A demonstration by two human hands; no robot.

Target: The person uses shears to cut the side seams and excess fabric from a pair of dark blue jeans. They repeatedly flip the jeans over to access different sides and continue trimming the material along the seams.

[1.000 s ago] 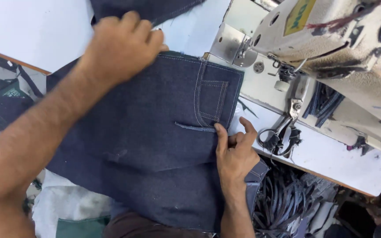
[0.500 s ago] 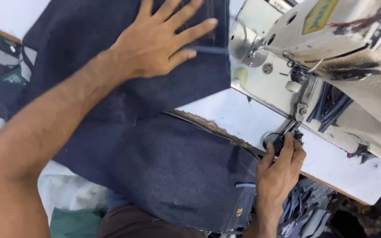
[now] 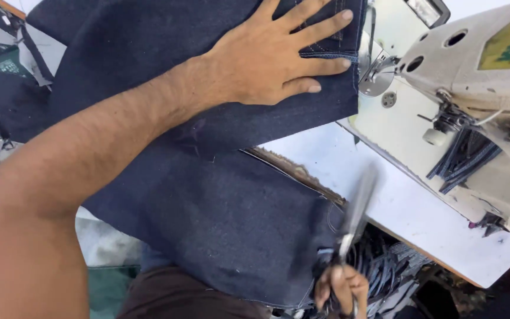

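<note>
While the denim [image 3: 219, 212] is pressed flat by the spread left hand [image 3: 267, 56], blurred scissors [image 3: 358, 207] are gripped in the closed right hand [image 3: 340, 289].

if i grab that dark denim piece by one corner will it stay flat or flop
Probably flop: the dark denim piece already bends over the table edge and hangs toward the lap. It looks fairly heavy for cloth, lying in thick folds. It seems unlikely to slide freely, since the left hand pins it flat; the right hand holds blurred scissors.
</note>
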